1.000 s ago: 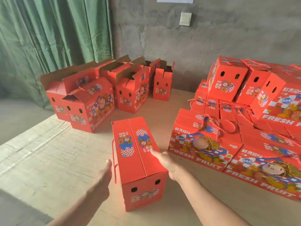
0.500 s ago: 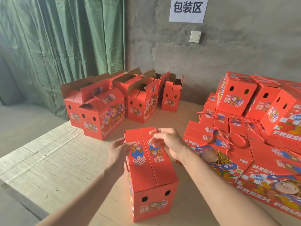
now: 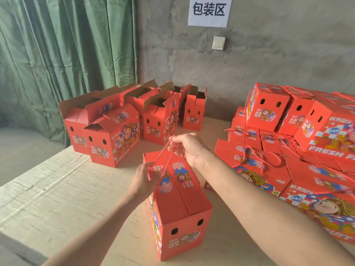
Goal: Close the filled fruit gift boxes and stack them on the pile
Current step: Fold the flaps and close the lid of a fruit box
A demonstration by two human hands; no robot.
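Centrally, the closed box (image 3: 178, 200) stands on the table (image 3: 57, 189); right hand (image 3: 189, 148) pinches its cord (image 3: 162, 152) up, left hand (image 3: 144, 179) grips its left edge. Pile (image 3: 269, 110) lies at three o'clock.

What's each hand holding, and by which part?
The right hand pinches the red cord handle of the closed box, held above the lid. The left hand grips the box's upper left edge.

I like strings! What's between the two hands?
A red rope handle stretches from the right hand down to the left hand, above the closed box, in the head view.
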